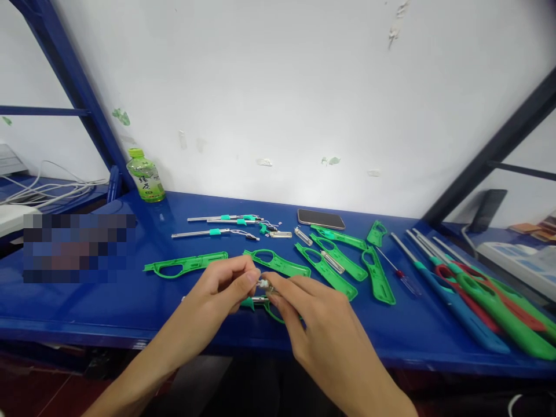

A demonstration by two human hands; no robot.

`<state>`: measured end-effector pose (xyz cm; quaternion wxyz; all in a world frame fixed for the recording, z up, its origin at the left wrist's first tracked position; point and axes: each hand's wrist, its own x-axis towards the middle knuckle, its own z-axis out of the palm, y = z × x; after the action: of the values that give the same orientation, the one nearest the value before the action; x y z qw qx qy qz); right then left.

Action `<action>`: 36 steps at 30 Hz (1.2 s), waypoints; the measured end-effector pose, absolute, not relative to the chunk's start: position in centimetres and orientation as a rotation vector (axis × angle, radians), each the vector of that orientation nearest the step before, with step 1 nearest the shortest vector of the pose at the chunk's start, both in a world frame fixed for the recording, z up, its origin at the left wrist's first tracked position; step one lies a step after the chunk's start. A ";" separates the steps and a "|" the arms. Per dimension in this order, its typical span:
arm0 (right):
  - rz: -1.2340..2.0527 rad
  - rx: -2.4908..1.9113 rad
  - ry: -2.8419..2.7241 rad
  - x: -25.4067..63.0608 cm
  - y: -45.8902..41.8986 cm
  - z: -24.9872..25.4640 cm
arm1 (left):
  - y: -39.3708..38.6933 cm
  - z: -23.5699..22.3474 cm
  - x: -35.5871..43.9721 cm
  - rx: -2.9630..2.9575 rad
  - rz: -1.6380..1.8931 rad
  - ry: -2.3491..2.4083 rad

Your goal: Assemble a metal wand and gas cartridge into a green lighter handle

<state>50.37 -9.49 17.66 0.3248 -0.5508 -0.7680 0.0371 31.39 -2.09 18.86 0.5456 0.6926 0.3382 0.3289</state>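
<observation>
My left hand (228,285) is pinched at the small white tip of a clear lighter fuel tank (271,288); whether a separate small part sits between its fingertips cannot be made out. Closed around the tank is my right hand (315,310), which hides most of it. Beneath the hands lie a metal lighter tube with a teal trigger (247,303) and a green half shell, both partly covered. Just beyond are more green lighter half shells (186,264), open side up. One of them holds a clear fuel tank (332,262).
Metal tubes with wires (202,233) lie at the back left of the blue table (108,301). Behind the shells rests a phone (320,219). A red-handled screwdriver (400,274) and several assembled lighters (499,310) are on the right. A tea bottle (146,176) stands back left.
</observation>
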 end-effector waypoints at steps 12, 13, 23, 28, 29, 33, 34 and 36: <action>-0.324 -1.438 -2.007 48.3 -9.3 16.6 | -2.1 18.3 31.9 1.631 0.880 0.796; -0.350 -1.438 -2.011 48.3 -9.3 16.5 | -2.1 18.2 31.9 1.613 0.876 0.794; -0.042 -1.439 -1.932 51.0 -9.9 18.9 | -1.7 18.2 32.1 1.508 0.795 0.754; 0.002 -1.530 -1.640 54.5 -11.0 21.0 | -2.0 18.0 32.8 1.844 0.808 0.936; 0.013 -1.572 -1.610 55.1 -11.1 21.2 | -2.1 17.8 33.1 1.957 0.818 0.978; 0.055 -1.694 -1.573 56.6 -11.2 21.4 | -2.3 16.5 33.9 2.325 0.862 0.927; 0.087 -1.709 -1.577 56.8 -11.1 21.4 | -2.3 16.1 34.1 2.377 0.858 0.883; 0.202 -1.722 -1.590 57.3 -10.7 21.0 | -2.3 15.5 34.3 2.433 0.840 0.815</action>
<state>57.26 -10.70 20.98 0.3846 -0.6758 -0.6238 0.0791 34.31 -2.30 15.53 0.2189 0.8793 0.2946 0.3034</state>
